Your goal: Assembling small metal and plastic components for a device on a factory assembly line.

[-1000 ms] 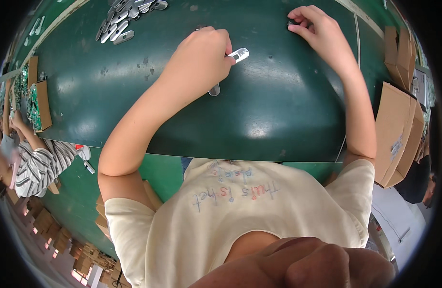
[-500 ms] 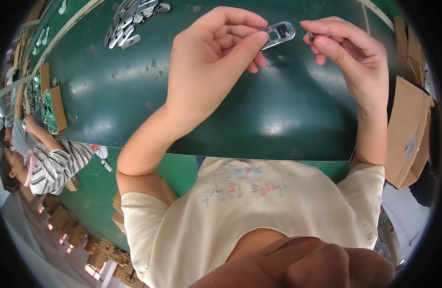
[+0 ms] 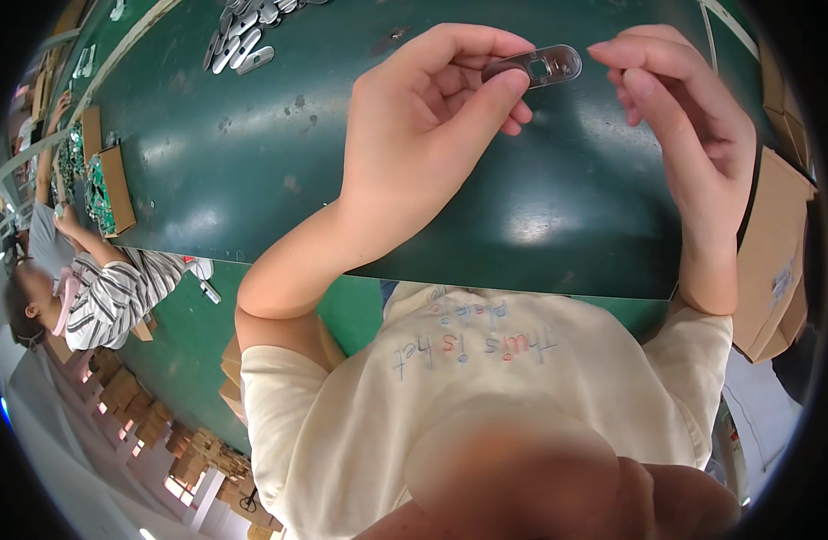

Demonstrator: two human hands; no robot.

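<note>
Left hand (image 3: 418, 130): raised above the table, gripping one oblong case (image 3: 567, 61) between thumb and forefinger, the other fingers curled behind. Case: flat, shiny, rounded at the exposed end, with a square opening near its middle; located between the two hands, its free end pointing toward the right hand, its other end partly covered by the left fingers. Right hand (image 3: 706, 126): raised just beside the case's free end, not touching it; forefinger extended, thumb tip apart from it, remaining fingers loosely bent, the grasp let go; whether anything sits within the bent fingers cannot be told. Table (image 3: 297, 202): dark green, glossy, with dull spots and bright reflections. Pile (image 3: 243, 36): oblong grey pieces, overlapping, on the far left part of the table, well apart from both hands. Small dark item (image 3: 393, 37): on the table, beyond the left wrist, kind too small to tell. Open carton (image 3: 121, 189): cardboard, at the table's left edge, green parts (image 3: 99, 196) beside its near wall. Large carton (image 3: 774, 261): cardboard, to the right of the right forearm. Shirt (image 3: 495, 369): cream, short-sleeved, coloured handwriting across the chest. Co-worker (image 3: 103, 301): at left, striped top, one arm toward the table. Floor (image 3: 193, 360): green, with stacked cartons (image 3: 121, 393) at lower left.
</note>
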